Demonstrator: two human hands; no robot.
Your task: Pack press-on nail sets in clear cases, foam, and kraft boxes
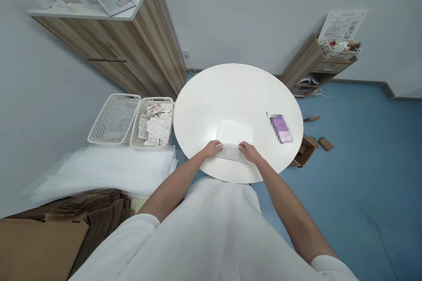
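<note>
On the round white table (pixel 235 90) lies a thin, translucent white sheet (pixel 235 131), flat at its far part. Its near part is folded into a band along the table's front. My left hand (pixel 212 148) grips the left end of this band with fingers closed. At the right end, my right hand (pixel 249 152) pinches it the same way. What lies inside the fold, if anything, I cannot make out. To the right of my right hand, a purple phone-like object (pixel 281 128), blurred by pixels, rests on the table beside a small thin dark item (pixel 267 114).
Left of the table stand a white basket of printed cards (pixel 151 144), another basket with clear plastic (pixel 99 137), a pile of translucent sheets (pixel 108 167) and flattened cardboard (pixel 39 246). An open cardboard box (pixel 306 151) sits on the floor at right. Cabinets (pixel 154 39) stand behind.
</note>
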